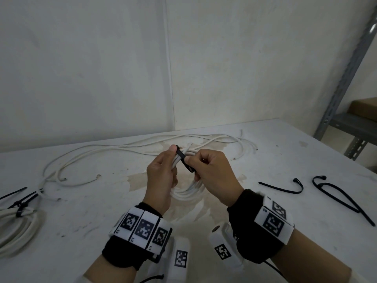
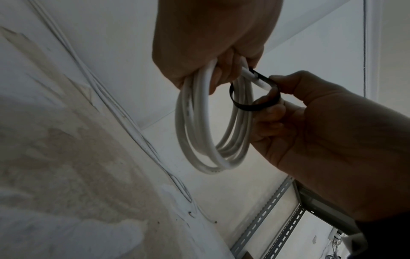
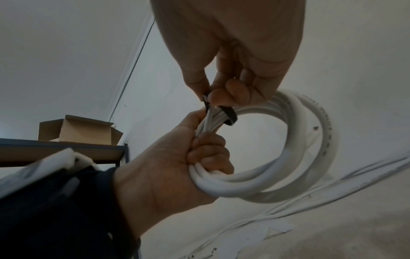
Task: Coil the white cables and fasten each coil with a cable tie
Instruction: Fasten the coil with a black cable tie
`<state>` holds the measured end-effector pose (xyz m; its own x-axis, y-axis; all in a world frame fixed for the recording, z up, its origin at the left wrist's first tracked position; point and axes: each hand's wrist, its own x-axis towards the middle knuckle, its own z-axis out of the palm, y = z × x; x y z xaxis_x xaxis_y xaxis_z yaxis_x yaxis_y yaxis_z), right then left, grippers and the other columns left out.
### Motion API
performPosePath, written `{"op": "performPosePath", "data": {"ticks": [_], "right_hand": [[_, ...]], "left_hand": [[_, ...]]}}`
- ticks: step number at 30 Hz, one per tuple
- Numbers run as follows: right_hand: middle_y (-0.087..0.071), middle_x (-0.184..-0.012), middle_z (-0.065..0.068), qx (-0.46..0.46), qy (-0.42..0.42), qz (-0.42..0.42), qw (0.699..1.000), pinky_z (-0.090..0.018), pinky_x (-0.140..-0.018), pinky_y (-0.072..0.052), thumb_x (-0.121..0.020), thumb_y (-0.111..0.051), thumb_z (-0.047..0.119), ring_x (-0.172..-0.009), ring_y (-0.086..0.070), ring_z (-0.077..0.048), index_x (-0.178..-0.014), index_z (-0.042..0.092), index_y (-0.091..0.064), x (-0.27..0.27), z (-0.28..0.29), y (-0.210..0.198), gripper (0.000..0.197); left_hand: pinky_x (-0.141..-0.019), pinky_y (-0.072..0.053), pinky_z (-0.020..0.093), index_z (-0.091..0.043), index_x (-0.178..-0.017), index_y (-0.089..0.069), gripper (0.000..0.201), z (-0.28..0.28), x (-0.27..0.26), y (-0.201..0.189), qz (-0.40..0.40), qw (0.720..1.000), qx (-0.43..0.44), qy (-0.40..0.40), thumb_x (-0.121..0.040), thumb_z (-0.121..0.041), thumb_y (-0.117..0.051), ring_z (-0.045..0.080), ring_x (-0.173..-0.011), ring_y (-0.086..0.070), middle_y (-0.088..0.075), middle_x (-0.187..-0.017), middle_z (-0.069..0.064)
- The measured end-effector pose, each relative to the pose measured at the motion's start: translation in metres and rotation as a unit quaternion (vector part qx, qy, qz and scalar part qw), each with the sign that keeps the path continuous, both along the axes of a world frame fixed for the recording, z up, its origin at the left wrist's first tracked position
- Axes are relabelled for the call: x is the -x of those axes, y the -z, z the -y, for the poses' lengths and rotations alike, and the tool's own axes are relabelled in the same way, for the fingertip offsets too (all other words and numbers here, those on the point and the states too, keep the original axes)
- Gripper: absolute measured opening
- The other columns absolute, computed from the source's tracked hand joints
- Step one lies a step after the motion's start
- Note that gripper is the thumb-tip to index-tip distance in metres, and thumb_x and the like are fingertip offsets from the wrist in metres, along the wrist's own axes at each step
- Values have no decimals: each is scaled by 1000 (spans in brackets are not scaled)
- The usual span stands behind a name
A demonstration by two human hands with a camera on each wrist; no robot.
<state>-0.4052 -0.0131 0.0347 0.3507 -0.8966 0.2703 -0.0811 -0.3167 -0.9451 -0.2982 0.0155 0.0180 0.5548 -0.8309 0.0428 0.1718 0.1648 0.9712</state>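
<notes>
The left hand [image 1: 161, 176] grips the white cable coil [image 2: 213, 122] in its curled fingers, above the table [image 1: 285, 160]. Just beside that grip, the right hand [image 1: 212, 174] pinches the black cable tie [image 1: 184, 159] looped around the coil's strands. Loose white cables [image 1: 122, 149] lie beyond; spare ties [image 1: 283, 185] rest further right.

Left hand [image 1: 161, 176], bare: black fabric wrist cuff [image 1: 122, 255]; over it a white segmented band of square black-and-white coded markers [image 1: 142, 229]. White block with one coded marker [image 1: 180, 258] just inside that cuff. Right hand [image 1: 214, 176], bare: matching black cuff [image 1: 248, 242], white marker band [image 1: 274, 220], white marker block [image 1: 223, 251], thin black cable [image 1: 273, 268] trailing from cuff.
</notes>
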Motion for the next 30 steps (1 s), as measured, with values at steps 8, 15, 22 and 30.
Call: {"op": "performPosePath", "data": {"ticks": [8, 15, 22, 30], "right_hand": [[-44, -49, 1, 24, 21, 20, 999, -16, -48, -33, -85, -60, 12, -47, -37, -8, -55, 10, -48, -6, -2, 3, 31], [-44, -41, 13, 33, 21, 35, 999, -13, -48, -34, -87, -60, 16, -44, -38, -5, -55, 17, -47, -11, -4, 10, 35], [-50, -58, 2, 60, 38, 13, 997, -16, -52, -37, -88, -60, 22, -50, -40, -6, -59, 18, -50, -13, 0, 8, 31], [-60, -59, 5, 47, -35, -9, 998, -21, -56, -48, -86, -63, 18, -49, -58, -2, -67, 23, -58, -6, 0, 6, 20]], "left_hand": [[-40, -26, 20, -19, -70, -62, 27, 0, -1, 0, -3, 1000, 5, 0, -92, -32, -51, 6, -37, -28, -32, -40, -9], [-40, -26, 20, -20, -58, -54, 35, -1, 1, 1, 12, 1000, 4, -9, -92, -29, -52, 4, -36, -29, -33, -38, -9], [-43, -24, 22, -18, -69, -63, 28, -2, 4, 0, 35, 999, 5, -1, -92, -28, -52, 7, -40, -27, -34, -40, -10], [-41, -24, 22, -17, -74, -66, 23, -2, -6, -2, 40, 999, 8, -6, -91, -28, -54, 7, -39, -27, -32, -42, -7]]}}
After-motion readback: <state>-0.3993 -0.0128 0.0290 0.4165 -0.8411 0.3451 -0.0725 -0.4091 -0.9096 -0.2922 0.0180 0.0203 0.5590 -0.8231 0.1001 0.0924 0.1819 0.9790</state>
